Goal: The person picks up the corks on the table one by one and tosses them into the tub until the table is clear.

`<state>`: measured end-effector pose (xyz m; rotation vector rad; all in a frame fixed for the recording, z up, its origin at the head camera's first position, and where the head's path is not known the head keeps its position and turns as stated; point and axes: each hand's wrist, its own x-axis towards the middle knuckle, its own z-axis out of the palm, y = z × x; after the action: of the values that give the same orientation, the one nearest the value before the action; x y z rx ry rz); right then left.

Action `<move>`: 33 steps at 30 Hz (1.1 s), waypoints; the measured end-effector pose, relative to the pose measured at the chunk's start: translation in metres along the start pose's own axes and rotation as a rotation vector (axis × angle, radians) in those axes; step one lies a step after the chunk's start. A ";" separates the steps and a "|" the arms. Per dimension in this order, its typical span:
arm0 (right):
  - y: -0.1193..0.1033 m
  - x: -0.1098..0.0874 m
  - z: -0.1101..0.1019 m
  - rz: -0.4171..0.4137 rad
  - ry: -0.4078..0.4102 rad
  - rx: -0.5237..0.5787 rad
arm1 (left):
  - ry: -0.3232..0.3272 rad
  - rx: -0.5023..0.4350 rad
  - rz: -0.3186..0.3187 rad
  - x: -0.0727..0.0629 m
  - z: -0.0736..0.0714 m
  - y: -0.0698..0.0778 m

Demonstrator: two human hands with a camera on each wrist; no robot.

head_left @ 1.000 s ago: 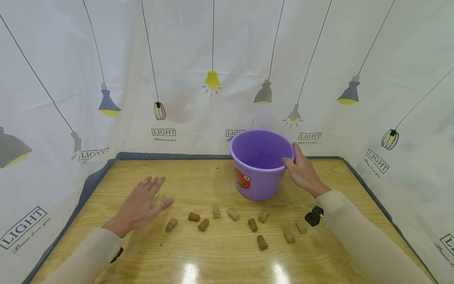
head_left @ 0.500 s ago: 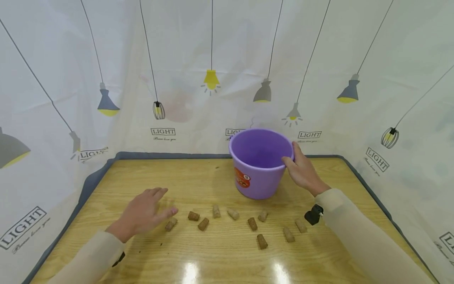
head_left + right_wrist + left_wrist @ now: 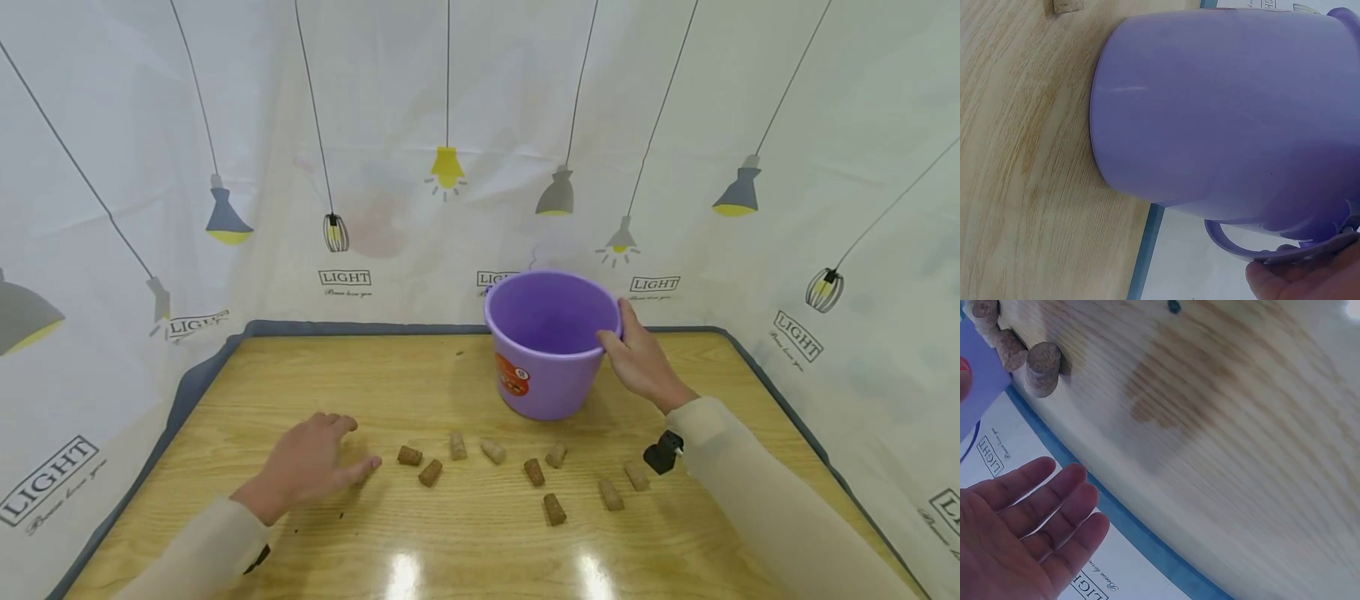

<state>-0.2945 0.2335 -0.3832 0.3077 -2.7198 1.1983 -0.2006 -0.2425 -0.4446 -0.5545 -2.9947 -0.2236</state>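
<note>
A purple bucket (image 3: 551, 379) with a red sticker stands upright on the table. My right hand (image 3: 641, 358) grips its rim on the right side, thumb over the front edge. In the right wrist view the bucket's looped handle (image 3: 1229, 245) hangs beside the fingers (image 3: 1269, 278). Over the left part of the table, my left hand (image 3: 311, 462) hovers with its fingers loosely extended, holding nothing. Its thumb is above the leftmost cork, which is mostly hidden. The nearest cork in plain sight is a brown cork (image 3: 409, 456) to the right.
Several more corks lie scattered in front of the bucket, among them a dark cork (image 3: 554, 509) and a pale cork (image 3: 611, 495). The wooden table (image 3: 465, 550) ends at a white curtain (image 3: 405, 183) printed with lamps, behind and at both sides.
My left hand has moved down and slightly right, covering the leftmost cork, its fingers a little more bent. The right hand and the bucket have stayed put.
</note>
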 end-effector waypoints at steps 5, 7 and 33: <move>-0.002 -0.001 -0.001 0.020 -0.015 -0.004 | -0.030 -0.002 -0.016 0.000 0.002 0.003; -0.003 -0.001 -0.002 0.025 -0.019 -0.003 | -0.039 -0.004 -0.022 0.000 0.003 0.003; 0.002 -0.001 0.001 0.019 -0.027 0.015 | -0.119 -0.145 -0.111 -0.005 0.011 0.013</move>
<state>-0.2943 0.2337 -0.3855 0.3032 -2.7439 1.2290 -0.1915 -0.2304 -0.4540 -0.4291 -3.1469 -0.4336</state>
